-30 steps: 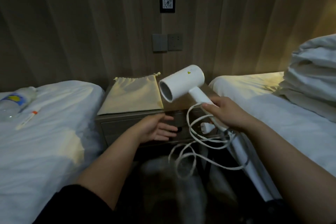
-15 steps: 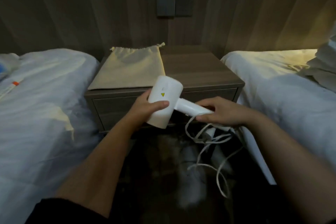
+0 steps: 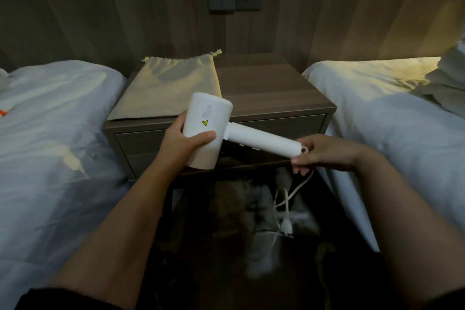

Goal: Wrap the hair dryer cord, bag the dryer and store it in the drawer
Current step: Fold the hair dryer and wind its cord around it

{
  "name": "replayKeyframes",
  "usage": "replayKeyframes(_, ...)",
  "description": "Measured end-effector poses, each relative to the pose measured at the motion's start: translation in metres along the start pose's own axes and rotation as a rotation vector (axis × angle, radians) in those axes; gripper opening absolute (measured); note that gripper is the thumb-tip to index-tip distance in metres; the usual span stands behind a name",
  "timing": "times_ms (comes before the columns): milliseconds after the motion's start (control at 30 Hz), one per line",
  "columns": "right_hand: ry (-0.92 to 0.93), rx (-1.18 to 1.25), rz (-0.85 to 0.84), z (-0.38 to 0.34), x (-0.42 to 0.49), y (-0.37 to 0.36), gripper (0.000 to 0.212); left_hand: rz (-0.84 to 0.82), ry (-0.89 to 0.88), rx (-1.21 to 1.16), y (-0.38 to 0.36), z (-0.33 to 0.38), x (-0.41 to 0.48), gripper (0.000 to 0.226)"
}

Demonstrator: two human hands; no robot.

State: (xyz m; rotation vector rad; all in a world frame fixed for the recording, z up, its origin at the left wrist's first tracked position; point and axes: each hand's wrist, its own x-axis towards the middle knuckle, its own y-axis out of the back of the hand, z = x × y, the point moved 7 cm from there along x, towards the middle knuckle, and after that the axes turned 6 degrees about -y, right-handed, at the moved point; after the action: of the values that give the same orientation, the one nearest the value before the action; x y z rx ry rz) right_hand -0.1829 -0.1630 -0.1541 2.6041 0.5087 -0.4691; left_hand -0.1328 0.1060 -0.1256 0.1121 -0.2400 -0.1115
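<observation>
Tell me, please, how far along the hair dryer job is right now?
Nothing is finished yet. In hand: the left hand grips the hair dryer by its barrel, and the right hand holds the handle end where the cord hangs loose, plug dangling. Left: wrap the cord, slip the dryer into the cloth bag lying flat on the nightstand, then open the closed drawer.

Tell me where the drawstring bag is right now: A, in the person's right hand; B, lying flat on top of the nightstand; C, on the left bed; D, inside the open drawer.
B: the beige drawstring bag lies flat on the left part of the nightstand top, apart from both hands, which hold the hair dryer.
</observation>
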Motion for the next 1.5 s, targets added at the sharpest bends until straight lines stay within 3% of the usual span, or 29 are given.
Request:
replayKeyframes(133, 0.037, -0.054, 0.382, 0.008, -0.003, 0.026, 0.006, 0.121, 0.053, -0.152, 0.009, -0.007, -0.004, 0.058)
replayKeyframes(233, 0.017, 0.084, 0.561, 0.019, -0.008, 0.038, 0.025, 0.198, 0.090, -0.356, 0.014, -0.013, -0.003, 0.056)
replayKeyframes(300, -0.034, 0.202, 0.543, 0.024, -0.010, 0.034, 0.026, 0.201, 0.104, -0.474, 0.011, -0.016, -0.003, 0.055)
replayKeyframes(433, -0.173, 0.178, 0.500, 0.030, -0.008, 0.017, 0.036, 0.188, 0.217, -0.750, -0.001, -0.025, -0.006, 0.054)
replayKeyframes(533, -0.127, 0.565, 0.413, 0.029, -0.004, 0.012, 0.038, 0.273, 0.193, -0.600, 0.004, -0.021, -0.008, 0.049)
replayKeyframes(567, -0.136, 0.540, 0.386, 0.028, -0.003, 0.014, 0.038, 0.312, 0.179, -0.549, 0.008, -0.019, -0.009, 0.047)
replayKeyframes(667, -0.283, -0.086, 0.368, 0.025, -0.012, 0.016, 0.035, 0.445, 0.104, -0.357, 0.024, -0.004, -0.013, 0.047)
replayKeyframes(700, -0.271, -0.181, 0.290, 0.019, -0.014, 0.007, 0.033, 0.474, 0.069, -0.259, 0.028, 0.003, -0.015, 0.051)
replayKeyframes(733, -0.205, -0.133, 0.183, 0.010, -0.015, -0.004, 0.029, 0.492, 0.024, -0.165, 0.031, 0.011, -0.018, 0.055)
replayKeyframes(800, 0.011, 0.235, 0.056, -0.020, -0.019, -0.020, 0.019, 0.503, -0.077, -0.009, 0.031, 0.027, -0.022, 0.067)
replayKeyframes(867, 0.135, 0.415, 0.183, -0.035, -0.020, -0.012, 0.013, 0.487, -0.149, 0.096, 0.028, 0.038, -0.024, 0.076)
replayKeyframes(967, 0.041, 0.056, 0.560, -0.032, -0.019, 0.010, 0.003, 0.456, -0.099, -0.007, 0.025, 0.036, -0.022, 0.068)
replayKeyframes(1033, -0.033, -0.066, 0.665, -0.024, -0.019, 0.016, 0.014, 0.407, -0.026, -0.172, 0.022, 0.031, -0.020, 0.050)
replayKeyframes(1133, 0.018, 0.144, 0.682, -0.020, -0.019, 0.016, 0.054, 0.315, -0.066, -0.138, 0.022, 0.031, -0.016, 0.040)
replayKeyframes(1233, 0.173, 0.288, 0.748, -0.034, -0.024, 0.019, 0.071, 0.196, -0.101, 0.018, 0.016, 0.032, -0.013, 0.056)
replayKeyframes(1300, 0.242, 0.138, 0.727, -0.048, -0.029, 0.014, 0.070, 0.109, -0.149, 0.183, 0.007, 0.034, -0.015, 0.070)
replayKeyframes(1367, 0.261, -0.140, 0.624, -0.058, -0.030, -0.002, 0.051, -0.010, -0.169, 0.271, -0.008, 0.033, -0.019, 0.076)
replayKeyframes(1433, 0.228, -0.351, 0.509, -0.057, -0.024, -0.020, 0.025, -0.094, -0.153, 0.266, -0.019, 0.030, -0.023, 0.075)
replayKeyframes(1500, 0.151, -0.479, 0.386, -0.050, -0.016, -0.036, 0.023, -0.131, -0.127, 0.230, -0.025, 0.027, -0.025, 0.071)
